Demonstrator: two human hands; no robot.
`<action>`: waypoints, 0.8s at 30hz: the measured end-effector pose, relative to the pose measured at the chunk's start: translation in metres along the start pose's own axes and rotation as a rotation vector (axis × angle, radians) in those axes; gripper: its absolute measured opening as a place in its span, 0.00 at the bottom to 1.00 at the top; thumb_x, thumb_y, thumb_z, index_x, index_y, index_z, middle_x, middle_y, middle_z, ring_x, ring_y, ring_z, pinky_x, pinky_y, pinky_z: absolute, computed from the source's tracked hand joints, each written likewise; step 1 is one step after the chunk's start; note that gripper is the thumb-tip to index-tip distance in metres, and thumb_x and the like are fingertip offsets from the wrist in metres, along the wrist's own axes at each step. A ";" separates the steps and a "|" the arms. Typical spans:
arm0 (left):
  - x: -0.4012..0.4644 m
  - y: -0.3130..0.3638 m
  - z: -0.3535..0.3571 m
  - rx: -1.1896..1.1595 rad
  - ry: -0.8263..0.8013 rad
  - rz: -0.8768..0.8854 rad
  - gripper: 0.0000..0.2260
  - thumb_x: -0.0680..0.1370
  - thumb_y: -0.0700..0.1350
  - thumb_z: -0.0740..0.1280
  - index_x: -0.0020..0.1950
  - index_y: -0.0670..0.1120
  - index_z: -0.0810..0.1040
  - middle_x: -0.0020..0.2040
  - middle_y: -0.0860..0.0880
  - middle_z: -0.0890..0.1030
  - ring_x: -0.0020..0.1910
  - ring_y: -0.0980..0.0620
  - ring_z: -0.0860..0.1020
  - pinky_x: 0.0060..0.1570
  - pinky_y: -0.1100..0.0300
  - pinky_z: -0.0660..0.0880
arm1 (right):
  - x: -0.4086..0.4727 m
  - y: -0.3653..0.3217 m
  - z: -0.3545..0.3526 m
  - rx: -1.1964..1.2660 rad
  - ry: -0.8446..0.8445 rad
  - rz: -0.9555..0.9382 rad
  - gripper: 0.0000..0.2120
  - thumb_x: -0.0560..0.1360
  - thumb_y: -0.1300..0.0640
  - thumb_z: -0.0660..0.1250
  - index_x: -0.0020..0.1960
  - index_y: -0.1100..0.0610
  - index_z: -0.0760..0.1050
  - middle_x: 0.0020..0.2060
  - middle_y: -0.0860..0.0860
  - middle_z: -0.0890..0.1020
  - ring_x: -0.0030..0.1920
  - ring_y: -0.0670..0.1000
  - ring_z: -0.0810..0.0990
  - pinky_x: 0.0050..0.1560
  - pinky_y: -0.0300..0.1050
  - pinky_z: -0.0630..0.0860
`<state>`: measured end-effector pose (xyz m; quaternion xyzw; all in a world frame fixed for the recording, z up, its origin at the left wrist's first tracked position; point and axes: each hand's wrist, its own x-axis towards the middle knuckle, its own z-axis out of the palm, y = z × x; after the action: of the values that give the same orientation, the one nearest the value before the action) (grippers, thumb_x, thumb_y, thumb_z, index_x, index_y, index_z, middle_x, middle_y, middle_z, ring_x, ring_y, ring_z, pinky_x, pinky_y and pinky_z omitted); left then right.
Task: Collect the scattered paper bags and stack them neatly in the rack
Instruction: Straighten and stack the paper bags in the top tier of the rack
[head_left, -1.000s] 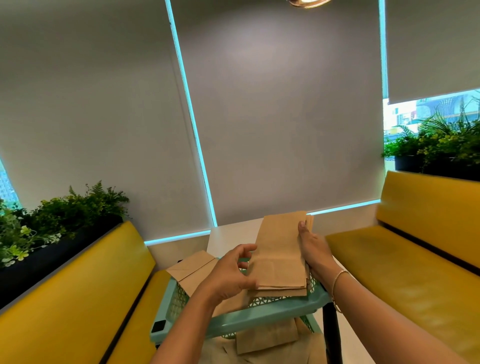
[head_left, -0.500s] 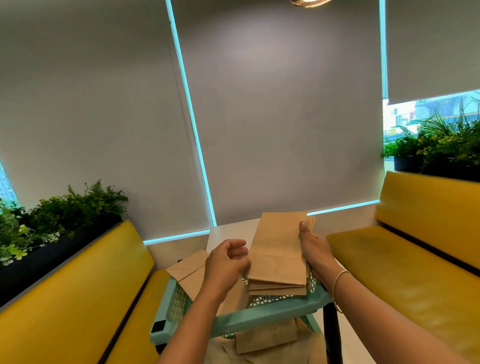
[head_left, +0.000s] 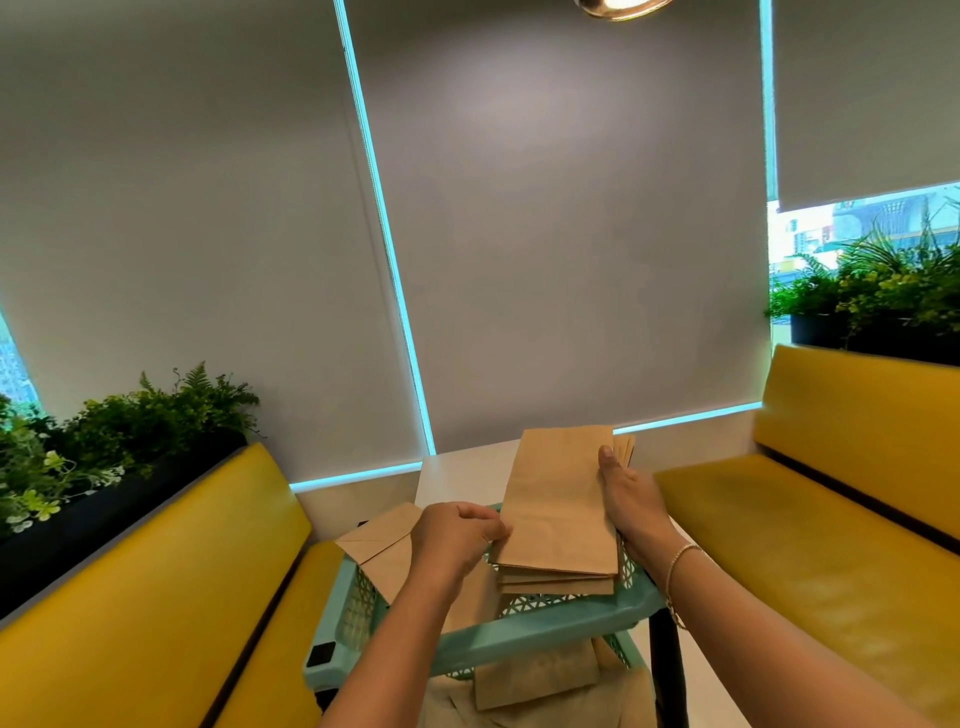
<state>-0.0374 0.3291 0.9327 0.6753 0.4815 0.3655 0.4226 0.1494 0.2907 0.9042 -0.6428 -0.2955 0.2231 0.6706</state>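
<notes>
Squaring the bag stack in the rack

We pinch the paper bags (head_left: 558, 512) between left hand (head_left: 454, 538) and right hand (head_left: 631, 501) over the rack (head_left: 519, 636); next we'd likely lower them flat.

Your left hand (head_left: 457, 540) pinches the bag stack (head_left: 558, 519) at its left edge; your right hand (head_left: 631, 499) grips its right edge, above the teal rack (head_left: 519, 639).

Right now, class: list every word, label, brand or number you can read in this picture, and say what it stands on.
None can be read.
Paper bags: plain, no print.
Rack: no label shows.
Buildings through the window: too blurred to read any sign.
</notes>
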 end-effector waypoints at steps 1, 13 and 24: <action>0.000 0.001 0.000 0.000 0.006 0.004 0.05 0.70 0.42 0.74 0.38 0.50 0.80 0.44 0.49 0.81 0.49 0.48 0.78 0.53 0.53 0.77 | 0.000 0.000 0.000 -0.002 0.002 -0.002 0.27 0.77 0.39 0.55 0.41 0.63 0.76 0.45 0.63 0.81 0.49 0.64 0.79 0.54 0.59 0.74; -0.005 0.011 0.001 0.144 0.098 0.146 0.06 0.72 0.44 0.73 0.48 0.46 0.83 0.44 0.51 0.80 0.44 0.55 0.76 0.46 0.61 0.73 | -0.001 -0.001 0.000 -0.013 0.002 0.006 0.25 0.78 0.39 0.54 0.40 0.59 0.76 0.44 0.61 0.81 0.48 0.62 0.79 0.53 0.58 0.74; 0.012 0.018 -0.006 -0.451 -0.113 -0.260 0.05 0.72 0.40 0.72 0.43 0.42 0.77 0.38 0.46 0.78 0.37 0.51 0.75 0.34 0.59 0.72 | -0.001 -0.002 -0.003 0.060 -0.011 0.028 0.22 0.78 0.41 0.57 0.42 0.57 0.80 0.45 0.57 0.83 0.48 0.60 0.80 0.56 0.58 0.76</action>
<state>-0.0335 0.3388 0.9524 0.5157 0.4462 0.3682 0.6320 0.1506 0.2875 0.9061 -0.6251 -0.2834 0.2449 0.6848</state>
